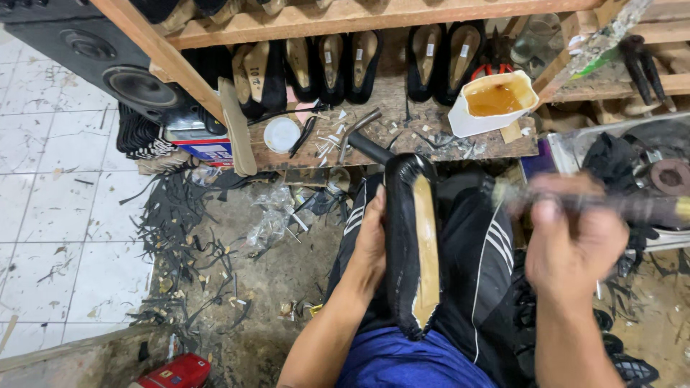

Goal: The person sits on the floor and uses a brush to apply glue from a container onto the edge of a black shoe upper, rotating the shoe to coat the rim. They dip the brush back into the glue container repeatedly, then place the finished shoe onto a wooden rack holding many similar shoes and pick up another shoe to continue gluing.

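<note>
**A:** so what are the hands doing here?

**B:** Left hand [372, 241] has its fingers wrapped round the side of a black shoe [402, 251], sole side up, propped on the lap over the black striped trousers [480, 266]. Right hand [575, 248] is closed round a brush [611, 205], held just right of the shoe, not touching it. It's blurred, so I can't tell if there's anything on the bristles.

**A:** how far along is the shoe?

**B:** My guess is partway. The tan insole [427, 251] sits in place along the bottom and the black upper is folded over the edges, toe and heel included. No outsole on it. Can't tell if the insole has been coated, it looks dry-ish to me.

**A:** and around it?

**B:** Just beyond the shoe, the desk [392, 108] is littered with scraps. Far right on it, a white tub [494, 100] of amber glue. A white lid [281, 134] to the left, and a row of black shoes [345, 65] in the same bare-insole state along the back. Black offcuts [187, 237] cover the floor on the left.
</note>
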